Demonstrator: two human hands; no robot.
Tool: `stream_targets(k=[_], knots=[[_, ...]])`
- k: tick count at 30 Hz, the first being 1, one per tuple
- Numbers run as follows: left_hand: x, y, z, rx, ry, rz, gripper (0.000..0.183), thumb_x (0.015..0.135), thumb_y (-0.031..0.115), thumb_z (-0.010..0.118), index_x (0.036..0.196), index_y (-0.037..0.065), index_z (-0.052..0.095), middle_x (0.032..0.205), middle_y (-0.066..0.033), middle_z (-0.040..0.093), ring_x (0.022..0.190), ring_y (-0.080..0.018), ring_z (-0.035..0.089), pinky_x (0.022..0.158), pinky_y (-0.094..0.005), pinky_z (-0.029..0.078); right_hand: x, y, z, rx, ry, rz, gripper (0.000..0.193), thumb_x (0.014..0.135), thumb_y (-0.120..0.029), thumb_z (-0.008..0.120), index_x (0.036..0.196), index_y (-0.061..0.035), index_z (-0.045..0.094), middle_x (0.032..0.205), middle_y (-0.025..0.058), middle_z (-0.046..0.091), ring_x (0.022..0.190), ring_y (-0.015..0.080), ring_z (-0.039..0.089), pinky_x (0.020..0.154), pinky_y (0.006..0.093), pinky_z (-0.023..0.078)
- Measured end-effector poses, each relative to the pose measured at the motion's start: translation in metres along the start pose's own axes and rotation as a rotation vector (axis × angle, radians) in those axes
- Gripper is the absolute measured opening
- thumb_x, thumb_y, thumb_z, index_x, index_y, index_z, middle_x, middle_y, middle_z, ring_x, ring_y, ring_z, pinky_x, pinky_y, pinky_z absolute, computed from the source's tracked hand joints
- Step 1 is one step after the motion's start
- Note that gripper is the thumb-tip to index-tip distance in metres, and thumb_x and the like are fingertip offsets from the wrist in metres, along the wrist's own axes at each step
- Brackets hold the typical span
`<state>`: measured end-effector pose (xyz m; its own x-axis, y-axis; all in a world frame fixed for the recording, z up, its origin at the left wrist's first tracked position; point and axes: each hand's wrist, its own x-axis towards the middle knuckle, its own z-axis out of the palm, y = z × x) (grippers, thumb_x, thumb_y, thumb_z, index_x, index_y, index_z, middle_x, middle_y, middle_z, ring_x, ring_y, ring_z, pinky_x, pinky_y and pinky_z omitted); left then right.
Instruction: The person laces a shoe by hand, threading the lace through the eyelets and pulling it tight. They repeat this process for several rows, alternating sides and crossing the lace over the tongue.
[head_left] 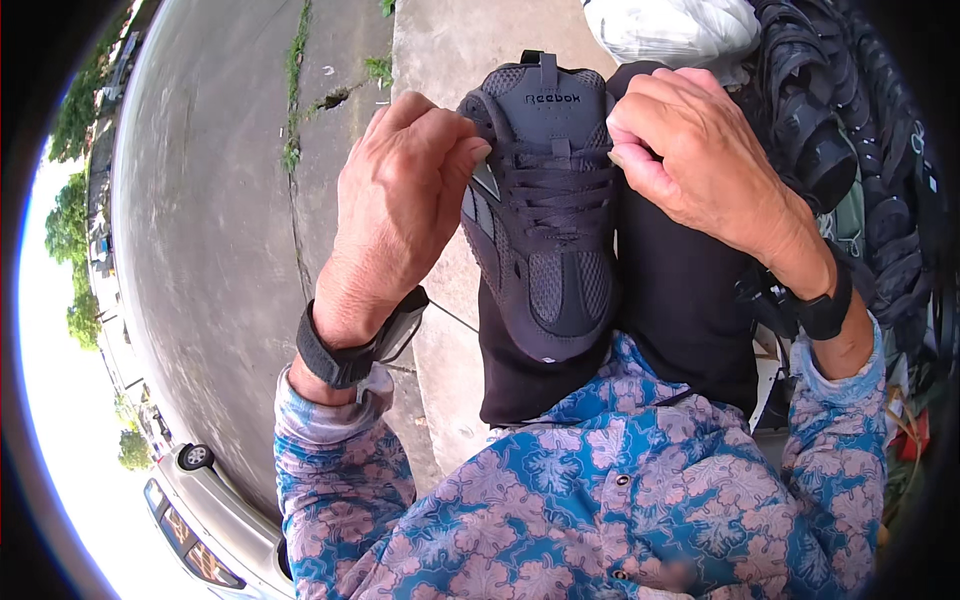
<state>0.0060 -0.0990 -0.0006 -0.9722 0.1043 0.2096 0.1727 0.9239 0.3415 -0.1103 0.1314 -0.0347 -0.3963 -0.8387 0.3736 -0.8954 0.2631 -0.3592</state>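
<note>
A dark grey sneaker (567, 290) rests on my lap, its toe toward me and its tongue (548, 105) standing up at the far end. Dark laces (562, 190) cross its front in several rows. At the left side of the upper rows, my left hand (400, 190) is closed, thumb against the bent fingers, pinching the shoelace. Level with it on the right, my right hand (690, 150) is closed in the same way at the other end of the lacing. The lace ends inside both hands are mostly hidden.
Many dark shoes (815, 130) are heaped along the right. A white plastic bag (675, 30) lies at the far side, beyond my right hand. Paved ground (220, 200) with weeds in its cracks spreads on the left, with a parked silver car (205, 520) at the lower left.
</note>
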Motion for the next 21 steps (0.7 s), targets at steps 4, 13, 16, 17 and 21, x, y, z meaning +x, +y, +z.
stream_targets(k=[4,13,16,17,21], knots=[[0.005,0.002,0.008,-0.072,0.05,-0.05,0.009,0.088,0.01,0.065,0.091,0.003,0.066,0.084,-0.0133,0.058,0.08,-0.0325,0.059,0.07,-0.0393,0.049,-0.001,0.003,0.001,0.014,0.005,0.003,0.01,0.081,-0.011,0.065,0.081,-0.0058,0.055,0.082,0.0078,0.056,0.086,0.0265,0.057,0.08,0.0391,0.041],[0.008,0.011,0.027,-0.143,0.133,0.081,0.021,0.079,0.004,0.076,0.099,0.007,0.07,0.104,-0.0086,0.059,0.1,-0.0232,0.062,0.084,-0.0334,0.055,-0.008,0.004,0.003,0.121,0.018,0.034,0.014,0.081,-0.011,0.067,0.082,-0.0078,0.054,0.078,0.006,0.056,0.084,0.0256,0.057,0.083,0.0397,0.039],[0.01,0.01,0.029,-0.212,0.178,0.079,0.022,0.078,0.003,0.076,0.099,0.008,0.071,0.101,-0.0076,0.06,0.096,-0.0222,0.061,0.082,-0.0328,0.054,-0.008,0.006,0.004,0.105,0.012,0.017,0.014,0.08,-0.01,0.069,0.082,-0.0084,0.055,0.075,0.005,0.057,0.081,0.026,0.058,0.082,0.0398,0.04],[0.011,0.01,0.028,-0.211,0.179,0.078,0.022,0.078,0.003,0.076,0.099,0.008,0.071,0.101,-0.0076,0.06,0.096,-0.0222,0.061,0.082,-0.0328,0.054,-0.008,0.007,0.004,0.144,0.035,0.046,0.014,0.079,-0.01,0.069,0.082,-0.0086,0.055,0.074,0.0048,0.058,0.079,0.0261,0.059,0.082,0.04,0.041],[0.01,0.017,0.025,-0.189,0.16,0.102,0.02,0.074,0.003,0.08,0.091,0.008,0.073,0.089,-0.0052,0.06,0.086,-0.0206,0.059,0.073,-0.0317,0.051,-0.007,0.008,0.006,0.169,0.064,0.054,0.014,0.079,-0.008,0.069,0.082,-0.009,0.056,0.072,0.0044,0.058,0.076,0.0257,0.061,0.08,0.0407,0.042]])
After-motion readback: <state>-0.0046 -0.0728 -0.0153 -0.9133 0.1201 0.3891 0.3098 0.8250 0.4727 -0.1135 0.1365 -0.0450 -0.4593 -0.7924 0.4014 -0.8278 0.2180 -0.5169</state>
